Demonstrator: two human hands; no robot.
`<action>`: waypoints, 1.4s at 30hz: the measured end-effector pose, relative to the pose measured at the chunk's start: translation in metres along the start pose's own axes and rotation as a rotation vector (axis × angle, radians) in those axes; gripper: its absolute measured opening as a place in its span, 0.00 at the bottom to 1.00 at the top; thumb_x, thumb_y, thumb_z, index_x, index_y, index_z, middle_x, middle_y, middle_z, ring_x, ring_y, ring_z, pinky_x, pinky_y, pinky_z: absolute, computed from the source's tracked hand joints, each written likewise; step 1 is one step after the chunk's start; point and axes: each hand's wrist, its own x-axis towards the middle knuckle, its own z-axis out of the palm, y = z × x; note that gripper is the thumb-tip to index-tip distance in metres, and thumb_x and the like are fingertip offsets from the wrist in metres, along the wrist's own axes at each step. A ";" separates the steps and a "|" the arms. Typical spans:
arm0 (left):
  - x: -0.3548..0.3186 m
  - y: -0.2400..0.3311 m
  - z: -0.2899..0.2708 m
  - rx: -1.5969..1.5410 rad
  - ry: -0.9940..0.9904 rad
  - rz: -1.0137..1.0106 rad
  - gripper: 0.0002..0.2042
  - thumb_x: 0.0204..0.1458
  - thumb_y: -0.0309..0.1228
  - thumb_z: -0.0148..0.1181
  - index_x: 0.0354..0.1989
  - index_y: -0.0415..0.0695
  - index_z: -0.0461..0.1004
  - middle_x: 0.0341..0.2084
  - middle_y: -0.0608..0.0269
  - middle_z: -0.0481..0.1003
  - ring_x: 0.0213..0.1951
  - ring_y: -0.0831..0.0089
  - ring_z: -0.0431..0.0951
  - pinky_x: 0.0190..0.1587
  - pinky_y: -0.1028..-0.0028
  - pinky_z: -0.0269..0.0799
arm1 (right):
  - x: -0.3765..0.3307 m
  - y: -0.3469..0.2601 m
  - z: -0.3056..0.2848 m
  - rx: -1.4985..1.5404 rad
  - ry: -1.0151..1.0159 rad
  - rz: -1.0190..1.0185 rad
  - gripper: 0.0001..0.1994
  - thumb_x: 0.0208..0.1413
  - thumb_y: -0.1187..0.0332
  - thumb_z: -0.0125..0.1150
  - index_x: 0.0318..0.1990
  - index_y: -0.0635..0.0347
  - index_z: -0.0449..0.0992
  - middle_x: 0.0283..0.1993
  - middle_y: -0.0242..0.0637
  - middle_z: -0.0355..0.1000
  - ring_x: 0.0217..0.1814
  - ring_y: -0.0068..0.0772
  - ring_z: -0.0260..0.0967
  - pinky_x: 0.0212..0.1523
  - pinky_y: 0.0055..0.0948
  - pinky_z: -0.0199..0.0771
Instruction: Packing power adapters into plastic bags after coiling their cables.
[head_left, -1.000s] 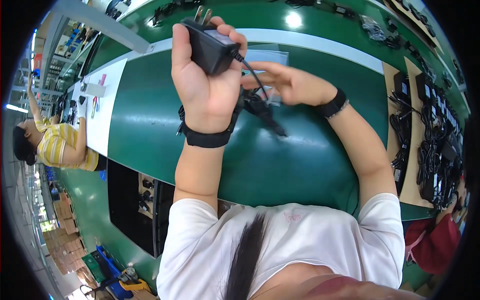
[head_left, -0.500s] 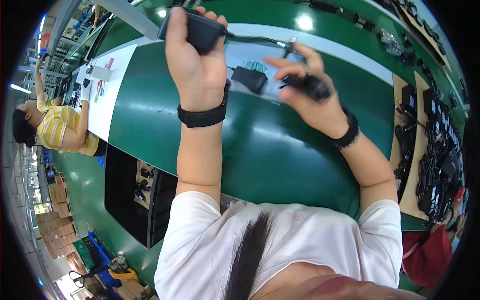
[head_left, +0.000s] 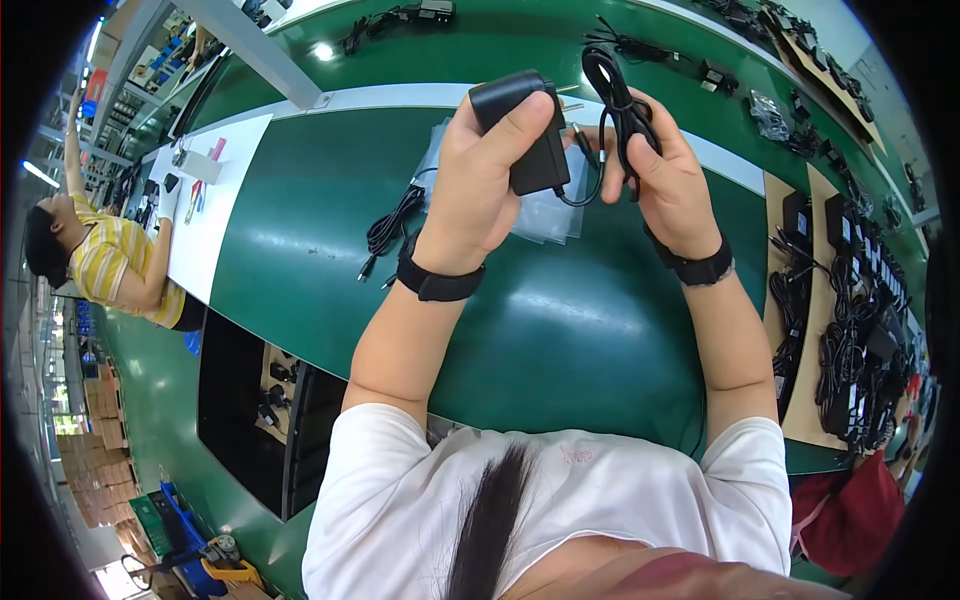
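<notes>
A black power adapter point(head_left: 538, 150) with metal prongs is gripped in my left hand point(head_left: 470, 185), the thumb pressed on its casing. Its cord runs across to a coiled bundle of black cable point(head_left: 622, 110), which my right hand point(head_left: 675, 185) holds between thumb and fingers. Both hands are raised over the green table point(head_left: 580, 330), close together. Beneath them lie clear plastic bags point(head_left: 545, 225), partly covered by my left hand. Another coiled black cable point(head_left: 392, 225) rests on the table beside my left wrist.
Trays of adapters and cables point(head_left: 855, 330) line the right side. More cables point(head_left: 630, 42) lie on the green surface beyond the pale ledge. At left, a person in a striped shirt point(head_left: 115, 255) works at a white tabletop point(head_left: 225, 200). A black open cabinet point(head_left: 250, 400) stands lower left.
My left hand has moved right and turned, bringing the adapter towards my right hand. The right hand now holds the coiled cable upright. A coiled cable left of my wrist has come into view.
</notes>
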 end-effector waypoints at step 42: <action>-0.013 -0.014 0.015 0.594 0.051 0.298 0.20 0.35 0.21 0.66 0.36 0.41 0.64 0.28 0.64 0.71 0.29 0.80 0.72 0.31 0.80 0.71 | -0.017 -0.016 0.014 -0.914 -0.011 -0.506 0.33 0.39 0.78 0.61 0.57 0.71 0.58 0.50 0.49 0.65 0.56 0.48 0.61 0.55 0.35 0.62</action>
